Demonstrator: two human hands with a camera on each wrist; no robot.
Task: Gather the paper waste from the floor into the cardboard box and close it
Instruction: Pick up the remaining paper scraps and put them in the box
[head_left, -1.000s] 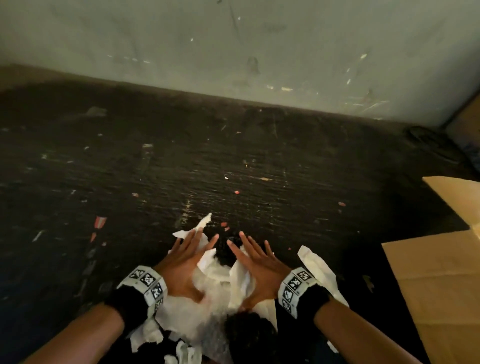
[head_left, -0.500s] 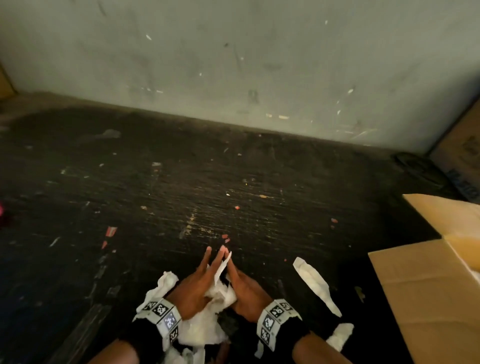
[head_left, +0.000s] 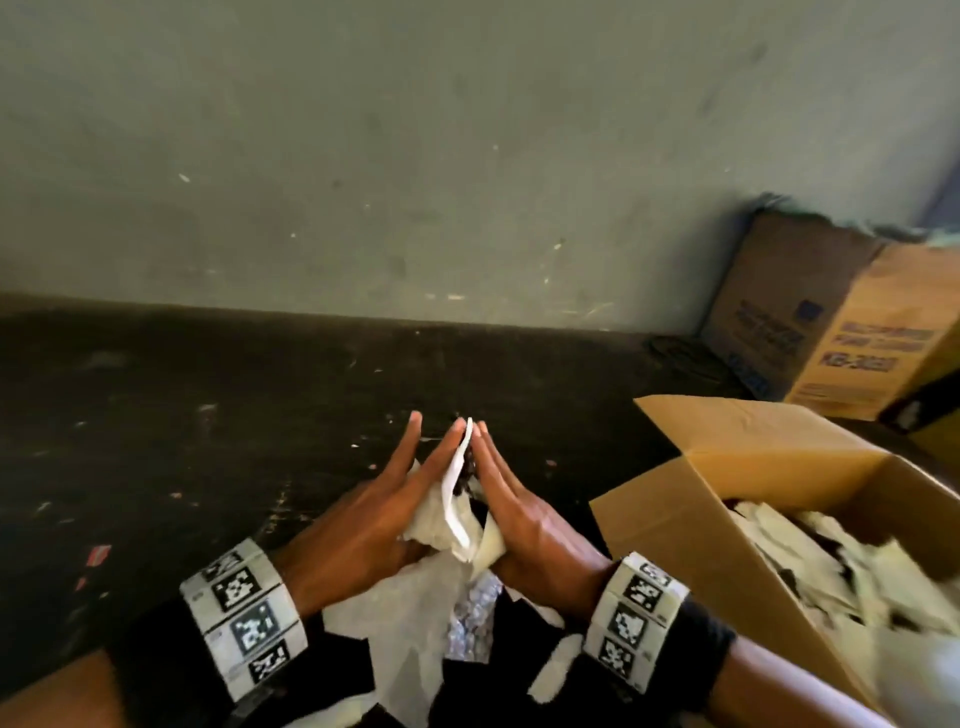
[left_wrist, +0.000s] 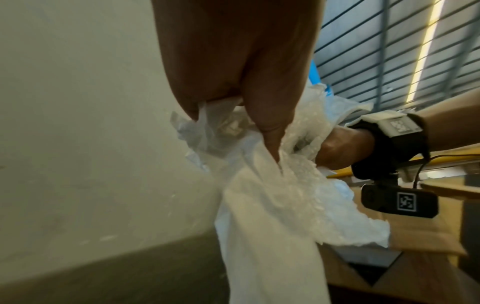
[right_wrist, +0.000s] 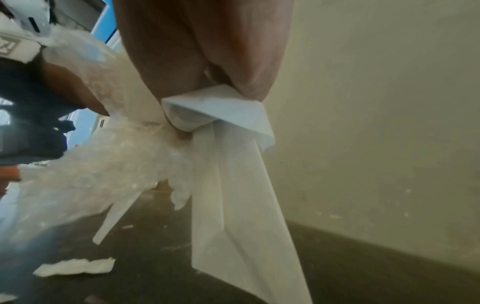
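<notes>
Bundle of paper waste (head_left: 457, 525) pressed between two hands above the dark floor (head_left: 208, 441), just left of the open cardboard box (head_left: 691, 525). The bundle hangs with its long axis roughly vertical: one white strip stands up between the fingertips, while loose sheets trail downward below the wrists. It is a mix of white crumpled paper, thin translucent sheeting and a patch of bubble wrap (head_left: 470, 618); the right wrist view shows a folded white strip (right_wrist: 221, 115) draping down from the palm. The left hand (head_left: 363, 519) and right hand (head_left: 524, 519) face each other with fingers straight and tips nearly meeting, palms flat against the bundle on either side, clamping it without curling round it. The box stands to the right of the right hand, flaps (head_left: 748, 431) raised, already holding pale scraps (head_left: 831, 561). A second, printed carton (head_left: 831, 322) stands against the wall (head_left: 415, 156) behind.
</notes>
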